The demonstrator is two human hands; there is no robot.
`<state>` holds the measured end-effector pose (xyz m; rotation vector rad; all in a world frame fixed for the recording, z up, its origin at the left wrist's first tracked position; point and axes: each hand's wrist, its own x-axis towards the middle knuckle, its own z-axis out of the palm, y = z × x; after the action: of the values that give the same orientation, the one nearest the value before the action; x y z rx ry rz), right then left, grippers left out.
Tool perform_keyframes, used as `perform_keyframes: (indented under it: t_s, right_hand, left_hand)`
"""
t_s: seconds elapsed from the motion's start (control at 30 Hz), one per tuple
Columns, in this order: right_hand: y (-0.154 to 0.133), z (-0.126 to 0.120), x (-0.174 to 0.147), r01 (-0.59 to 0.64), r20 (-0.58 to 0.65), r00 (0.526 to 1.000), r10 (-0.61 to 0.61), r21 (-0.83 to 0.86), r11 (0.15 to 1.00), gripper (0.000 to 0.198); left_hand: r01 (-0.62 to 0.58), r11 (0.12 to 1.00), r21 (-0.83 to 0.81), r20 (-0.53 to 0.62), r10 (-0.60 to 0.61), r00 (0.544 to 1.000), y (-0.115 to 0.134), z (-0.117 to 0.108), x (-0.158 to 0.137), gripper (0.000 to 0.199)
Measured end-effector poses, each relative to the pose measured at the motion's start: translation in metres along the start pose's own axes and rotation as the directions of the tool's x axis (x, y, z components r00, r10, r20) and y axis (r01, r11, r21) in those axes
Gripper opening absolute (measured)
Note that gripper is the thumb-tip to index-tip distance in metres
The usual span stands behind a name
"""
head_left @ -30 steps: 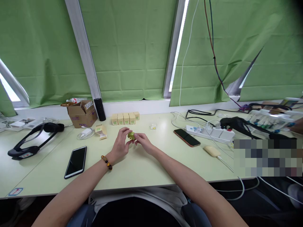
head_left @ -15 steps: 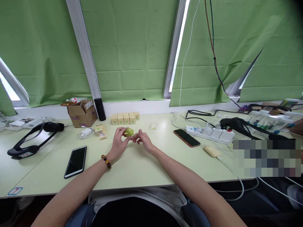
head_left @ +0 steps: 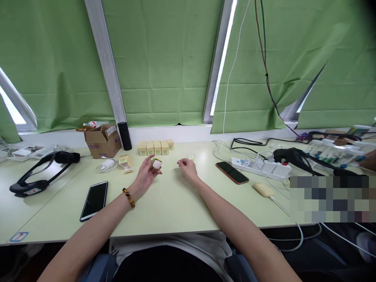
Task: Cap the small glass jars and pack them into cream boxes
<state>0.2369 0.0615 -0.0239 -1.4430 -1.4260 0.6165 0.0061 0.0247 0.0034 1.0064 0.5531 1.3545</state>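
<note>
The left hand (head_left: 146,175) is lifted a little above the tabletop (head_left: 164,203), near its far edge, and its fingers hold a small green case (head_left: 156,163) with a pale top. The right hand (head_left: 187,168) is just beside, with fingers loosely curled and holding nothing. A row of small boxes (head_left: 155,147) stands behind the hands, along the far edge.

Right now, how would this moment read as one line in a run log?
left hand: holds small green case, lid open | right hand: apart from it, holds nothing visible | behind: row of small boxes | table
</note>
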Motion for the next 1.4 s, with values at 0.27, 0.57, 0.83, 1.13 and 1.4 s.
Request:
perform_keyframes:
  t_s: [0.27,0.57,0.83,1.13,1.4]
  right_hand:
    - [0.025,-0.028,0.025,-0.151,-0.360,0.933,-0.010,-0.415,0.897,0.043]
    - [0.044,-0.032,0.033,-0.151,-0.236,0.971,0.032,-0.505,0.850,0.058]
    - [0.047,-0.035,0.037,-0.146,-0.263,0.962,0.071,-0.277,0.950,0.020]
    - [0.017,-0.012,0.032,0.019,-0.080,0.997,-0.004,0.189,0.982,0.022]
    - [-0.029,0.007,-0.010,-0.102,0.291,0.948,-0.132,0.667,0.738,0.044]
  left_hand:
    - [0.044,0.999,-0.025,-0.093,-0.046,0.995,-0.007,-0.010,0.007,0.034]
    - [0.045,0.999,-0.016,-0.094,-0.046,0.994,-0.009,-0.014,0.008,0.036]
    - [0.051,0.999,-0.005,-0.121,-0.052,0.991,-0.009,-0.013,0.008,0.033]
    - [0.070,0.997,0.013,-0.133,-0.068,0.989,-0.009,-0.014,0.009,0.032]
    - [0.233,0.962,0.144,-0.197,-0.203,0.959,-0.023,-0.025,0.014,0.027]
